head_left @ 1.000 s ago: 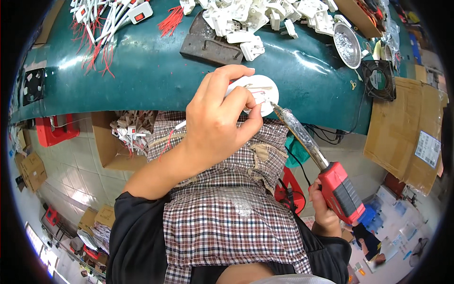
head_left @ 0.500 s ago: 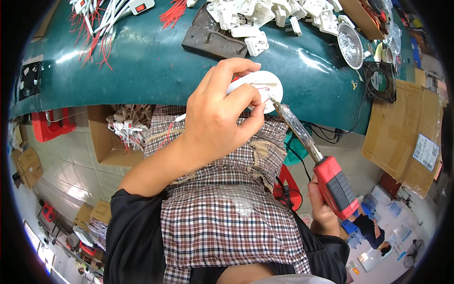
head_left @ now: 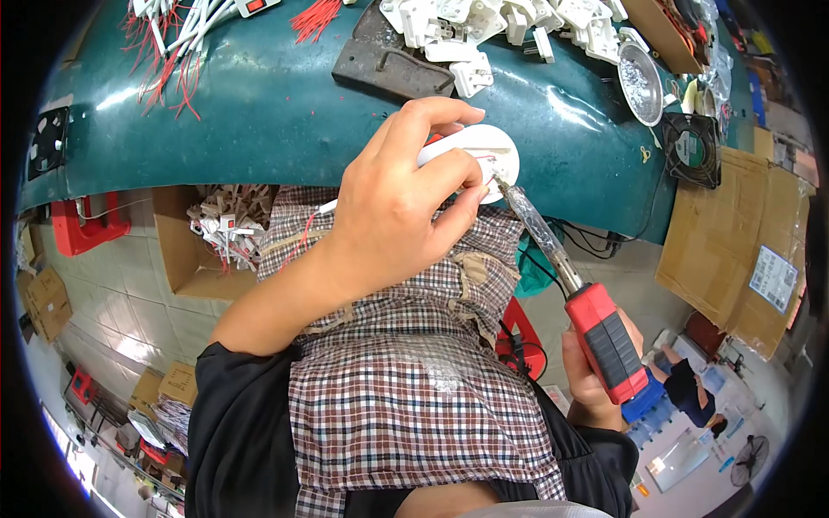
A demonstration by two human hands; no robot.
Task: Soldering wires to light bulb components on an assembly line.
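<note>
My left hand (head_left: 393, 198) is closed round a white round plastic part (head_left: 503, 138) at the table's front edge. Its thumb and index finger pinch close to a thin red wire on the part's face; whether they grip the wire is hard to see. A white cable end (head_left: 327, 207) with red wires sticks out behind that hand. In my right hand (head_left: 587, 388) is a soldering iron (head_left: 607, 341) with a red and black handle. Its tip meets the face of the round part near the left fingertips.
On the green table (head_left: 259, 129) lie a dark metal block (head_left: 389, 69) with a handle, a heap of white plugs (head_left: 471, 26), red wires (head_left: 315, 19), switch cables (head_left: 203, 26) and a metal dish (head_left: 640, 85). A small fan (head_left: 692, 148) stands right; a carton (head_left: 197, 285) of parts sits below left.
The soldering iron's handle has shifted slightly down and left, its tip staying at the round part. My left hand keeps its hold. The whole view has shifted a little.
</note>
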